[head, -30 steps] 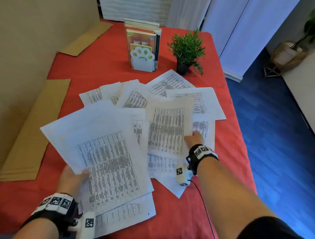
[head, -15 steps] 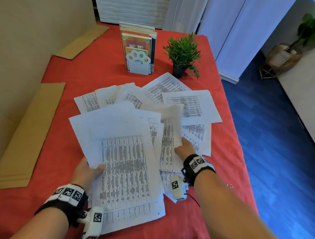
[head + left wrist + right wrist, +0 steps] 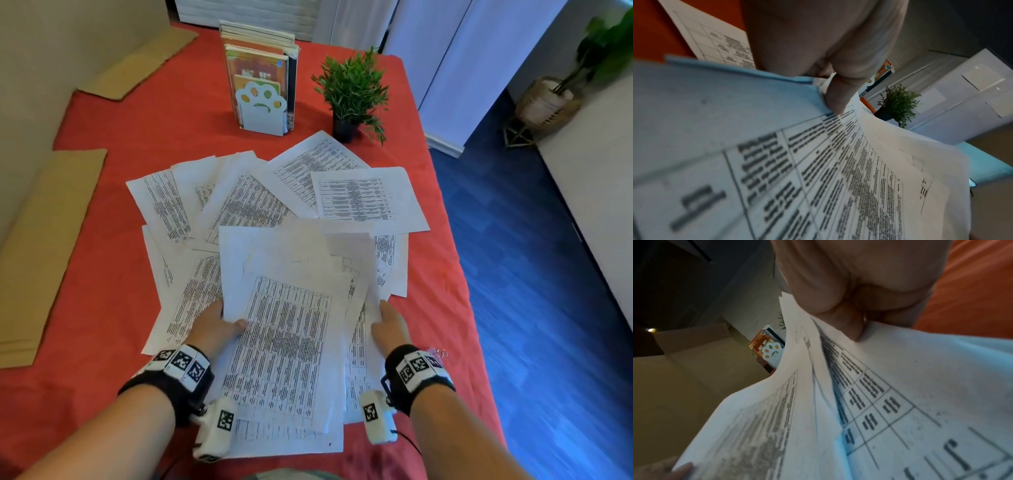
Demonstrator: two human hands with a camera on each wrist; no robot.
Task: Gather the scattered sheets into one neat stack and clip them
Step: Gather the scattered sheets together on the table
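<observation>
Printed white sheets lie fanned over the red table [image 3: 113, 308]. A loose bundle of sheets [image 3: 291, 329] is lifted near me, with a printed table on its top page. My left hand [image 3: 219, 329] grips the bundle's left edge, thumb on top [image 3: 836, 97]. My right hand [image 3: 388, 325] pinches its right edge, thumb on the paper [image 3: 853, 327], where the pages splay apart. Several scattered sheets [image 3: 363, 198] lie flat beyond and under the bundle. A small wire thing [image 3: 440, 352] lies on the cloth by my right wrist; I cannot tell if it is a clip.
A paw-shaped bookend with upright books [image 3: 260, 102] and a small potted plant [image 3: 352, 96] stand at the back of the table. Cardboard pieces [image 3: 44, 246] lie along the left side. The table's right edge [image 3: 455, 274] drops to a blue floor.
My left hand has carried its sheets rightward over those in my right hand. The right hand has drawn back toward me, and both now hold one overlapping bundle.
</observation>
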